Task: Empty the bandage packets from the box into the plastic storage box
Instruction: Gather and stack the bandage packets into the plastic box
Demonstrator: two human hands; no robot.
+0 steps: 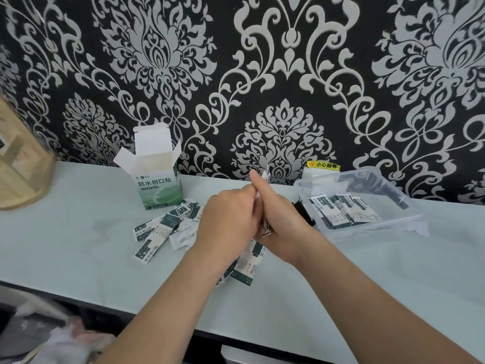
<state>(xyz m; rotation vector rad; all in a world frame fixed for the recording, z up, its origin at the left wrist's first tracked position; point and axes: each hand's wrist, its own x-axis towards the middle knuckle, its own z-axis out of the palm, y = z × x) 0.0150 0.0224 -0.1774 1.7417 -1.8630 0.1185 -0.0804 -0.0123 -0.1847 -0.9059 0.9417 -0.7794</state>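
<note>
A green and white bandage box (pixel 157 179) stands upright at the back left of the pale table, its top flaps open. Several bandage packets (pixel 162 229) lie scattered on the table in front of it, and more packets (pixel 246 266) lie under my wrists. My left hand (pixel 228 222) and my right hand (pixel 280 222) meet at the table's middle and together grip a small stack of packets (pixel 265 177) held on edge. The clear plastic storage box (pixel 367 227) sits to the right, with several packets (pixel 343 211) inside it.
A wooden rack (pixel 18 169) stands at the far left. A yellow warning sticker (pixel 323 165) is on the patterned wall behind the storage box. A black clip (pixel 304 214) sits at the storage box's left end. The table's front edge (pixel 157 319) runs below my forearms.
</note>
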